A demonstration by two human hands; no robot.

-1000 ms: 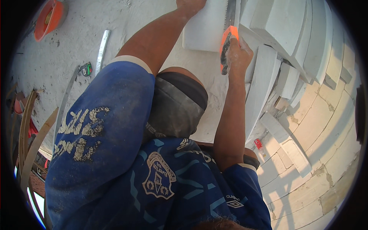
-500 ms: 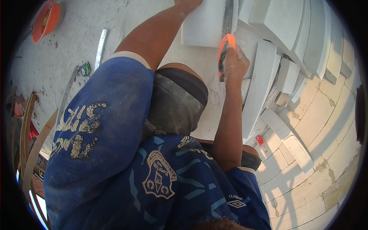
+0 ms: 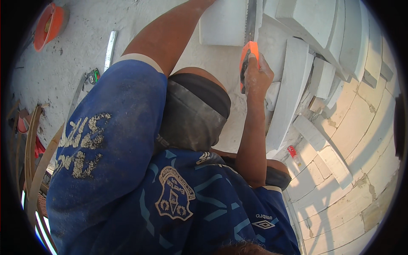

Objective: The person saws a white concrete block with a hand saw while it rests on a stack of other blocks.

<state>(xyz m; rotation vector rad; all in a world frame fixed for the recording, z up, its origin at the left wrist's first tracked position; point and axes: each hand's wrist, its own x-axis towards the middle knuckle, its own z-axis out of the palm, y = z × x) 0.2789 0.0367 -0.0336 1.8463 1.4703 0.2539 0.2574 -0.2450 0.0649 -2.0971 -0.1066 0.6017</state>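
My right hand (image 3: 258, 75) is closed round the orange-and-black handle (image 3: 249, 47) of a hand saw, whose toothed blade (image 3: 250, 21) points away from me along the right part of a white block (image 3: 219, 25). My left arm reaches up to that block; my left hand (image 3: 207, 3) is mostly cut off by the top edge at the block's upper left, and its fingers are hidden. My knee (image 3: 199, 102), in dark grey fabric, is just below the block.
Pale blocks (image 3: 306, 21) are stacked at the right beside a block surface (image 3: 348, 127) with a red-labelled bottle (image 3: 293, 154). On the dusty floor (image 3: 85, 38) lie a metal bar (image 3: 111, 50) and a tape measure (image 3: 93, 76); an orange tub (image 3: 41, 40) and curved wooden strips (image 3: 32, 148) are at the left.
My right hand and the saw handle have moved back toward my body, away from the block. The whole view has shifted slightly. My left arm stays stretched to the block.
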